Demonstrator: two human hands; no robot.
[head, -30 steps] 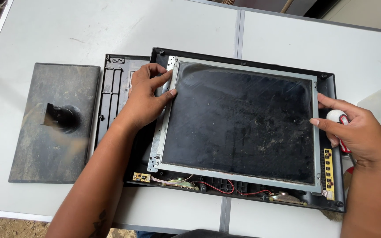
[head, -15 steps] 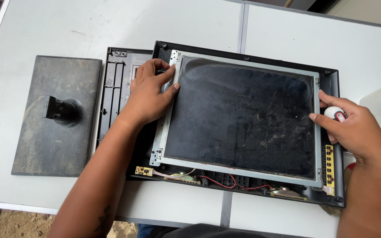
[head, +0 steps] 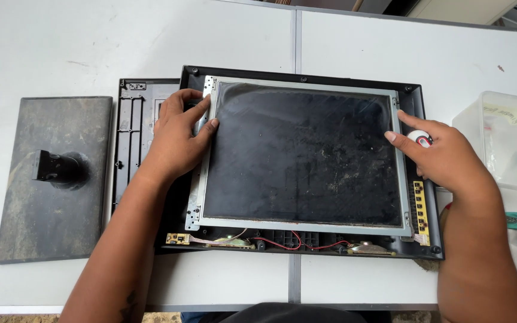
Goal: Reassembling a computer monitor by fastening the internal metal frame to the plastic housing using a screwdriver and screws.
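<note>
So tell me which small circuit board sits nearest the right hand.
The upright yellow button board on the frame's right edge, just below the right hand. The other yellow board lies flat at the bottom-left corner.

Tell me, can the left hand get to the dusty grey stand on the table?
Probably yes. The left hand rests on the panel's left edge, and the grey stand lies just left of it, with only a flat black cover between.
</note>
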